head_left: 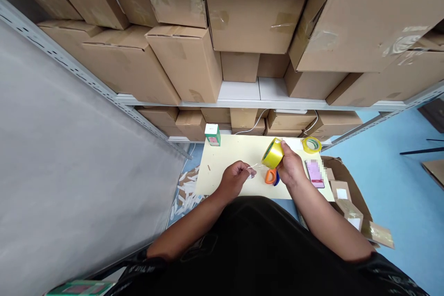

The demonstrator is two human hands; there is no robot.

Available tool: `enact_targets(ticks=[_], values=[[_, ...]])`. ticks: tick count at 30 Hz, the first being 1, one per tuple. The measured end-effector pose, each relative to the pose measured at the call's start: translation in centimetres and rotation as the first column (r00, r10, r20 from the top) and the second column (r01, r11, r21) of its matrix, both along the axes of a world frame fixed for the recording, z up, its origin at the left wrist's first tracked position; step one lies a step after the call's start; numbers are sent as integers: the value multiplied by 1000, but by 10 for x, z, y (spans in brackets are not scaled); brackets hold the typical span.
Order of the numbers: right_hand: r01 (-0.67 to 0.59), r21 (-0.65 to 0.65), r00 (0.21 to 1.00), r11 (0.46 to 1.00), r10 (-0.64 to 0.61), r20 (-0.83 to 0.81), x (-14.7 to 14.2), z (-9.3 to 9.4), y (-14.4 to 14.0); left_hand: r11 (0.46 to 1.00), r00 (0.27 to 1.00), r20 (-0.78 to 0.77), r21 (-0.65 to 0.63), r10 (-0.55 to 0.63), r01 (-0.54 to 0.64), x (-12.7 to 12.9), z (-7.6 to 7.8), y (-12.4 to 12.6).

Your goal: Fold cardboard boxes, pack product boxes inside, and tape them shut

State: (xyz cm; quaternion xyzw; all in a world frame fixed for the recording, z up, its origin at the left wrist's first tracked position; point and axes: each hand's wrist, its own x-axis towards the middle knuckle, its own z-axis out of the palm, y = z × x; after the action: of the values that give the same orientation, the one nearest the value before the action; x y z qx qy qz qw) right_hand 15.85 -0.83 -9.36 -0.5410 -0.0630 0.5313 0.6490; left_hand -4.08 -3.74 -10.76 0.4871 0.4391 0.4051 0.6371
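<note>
Cardboard boxes (255,14) are crowding the shelves beyond the pale bench (236,152). My right hand (291,166) is closing round the yellow tape roll (273,153) above the bench; my left hand (236,178) is pinching its pulled-out strip (255,166). Light, stiff roll, best gripped round its rim; sticky, flimsy strip.

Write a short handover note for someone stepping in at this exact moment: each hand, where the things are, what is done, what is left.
Right hand: grips the yellow tape roll, lifted above the pale table.
Left hand: pinches the pulled-out tape end.
On the table: orange scissors below the roll, a second tape roll, a green box, a phone.
Done: a strip is drawn out.
Left: the strip is uncut, still joined to the roll.
</note>
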Motion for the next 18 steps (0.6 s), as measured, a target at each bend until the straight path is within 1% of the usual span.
enact_targets(ticks=[3, 6, 7, 9, 12, 15, 18], values=[[22, -19, 998, 1000, -23, -56, 2, 4, 4, 1000, 1000, -26, 26, 0, 1, -5, 0, 1], [90, -36, 992, 995, -92, -88, 12, 13, 13, 1000, 999, -30, -8, 20, -20, -12, -3, -1], [95, -28, 990, 995, -97, -99, 16, 15, 15, 999, 999, -27, -25, 22, -22, -15, -4, -3], [38, 23, 992, 999, -35, -124, 22, 18, 17, 999, 1000, -14, -37, 14, -15, -19, -5, -6], [-103, 92, 988, 990, 112, -103, 27, 14, 10, 1000, 1000, 29, 1, -11, 11, -22, -2, -9], [-184, 92, 983, 979, 184, 10, 22, 6, -3, 999, 995, 87, 24, -41, 39, -21, 8, -12], [-287, 72, 953, 955, 277, 124, 12, -1, -16, 997, 982, 171, 14, -77, 76, -17, 22, -13]])
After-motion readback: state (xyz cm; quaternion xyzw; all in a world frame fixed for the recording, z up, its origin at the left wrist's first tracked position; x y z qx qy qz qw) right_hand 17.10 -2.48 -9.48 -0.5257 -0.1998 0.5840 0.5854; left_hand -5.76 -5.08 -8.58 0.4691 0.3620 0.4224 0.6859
